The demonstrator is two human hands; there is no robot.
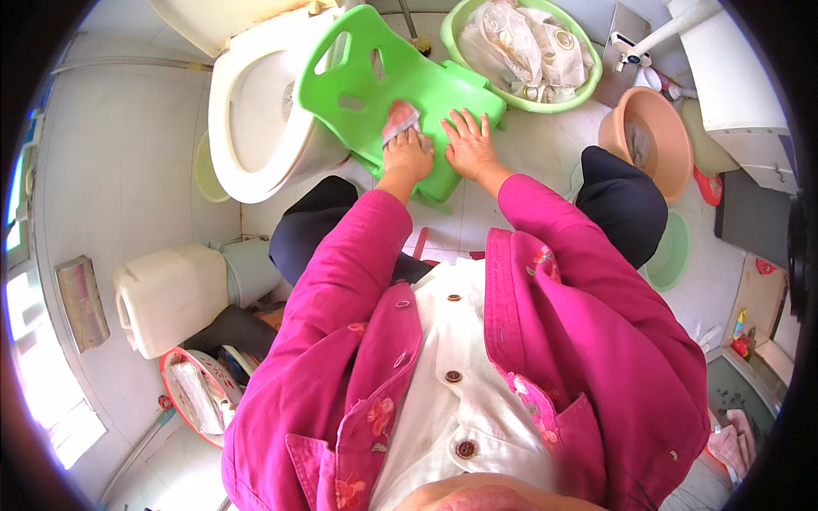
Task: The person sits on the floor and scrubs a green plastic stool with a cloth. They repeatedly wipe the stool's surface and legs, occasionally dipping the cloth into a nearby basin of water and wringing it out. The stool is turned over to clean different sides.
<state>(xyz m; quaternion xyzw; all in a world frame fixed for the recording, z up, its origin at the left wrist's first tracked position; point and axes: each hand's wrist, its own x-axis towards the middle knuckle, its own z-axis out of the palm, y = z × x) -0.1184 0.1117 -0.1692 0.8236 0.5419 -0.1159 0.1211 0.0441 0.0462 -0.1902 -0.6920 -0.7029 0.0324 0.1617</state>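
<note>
A green plastic chair (443, 94) with slots in its backrest stands in front of me, between my knees. My left hand (407, 157) is closed over a pink and grey cloth (400, 119), pressing it against the chair where the seat meets the backrest. On the seat to its right, my right hand (470, 149) lies flat with fingers spread, holding nothing. Part of the cloth is hidden beneath my left fingers.
The toilet (256, 119) stands close on the chair's left. Behind it at right is a green basin (588, 81) of whitish laundry. An orange basin (677, 136) sits farther right. A cream jerrycan (170, 298) and a red-rimmed basin (175, 409) are at left.
</note>
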